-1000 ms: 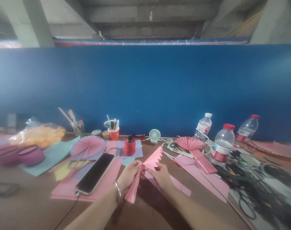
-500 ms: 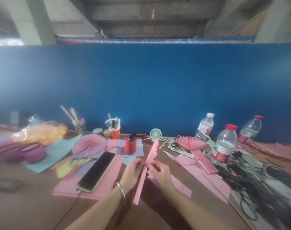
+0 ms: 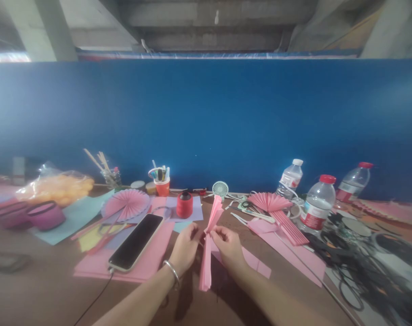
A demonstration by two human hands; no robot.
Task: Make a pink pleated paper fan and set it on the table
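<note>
Both hands pinch the middle of a pleated pink paper strip (image 3: 207, 253) that stands almost upright over the brown table (image 3: 46, 290). My left hand (image 3: 185, 246), with a bangle on its wrist, grips it from the left with closed fingers. My right hand (image 3: 229, 246) grips it from the right, fingers also closed. The upper half of the strip fans slightly toward the small fan, and the lower half hangs toward me.
A phone (image 3: 136, 242) on a cable lies on pink sheets (image 3: 148, 262) to the left. Behind stand a red thread spool (image 3: 184, 204), an orange pen cup (image 3: 162, 183), a mini fan (image 3: 220, 189) and finished pink paper fans (image 3: 126, 203). Water bottles (image 3: 314, 201) and black cables (image 3: 355, 267) crowd the right.
The pleated strip was spread open like a fan a second ago; it has been pressed together and turned from slanted to nearly upright between both hands.
</note>
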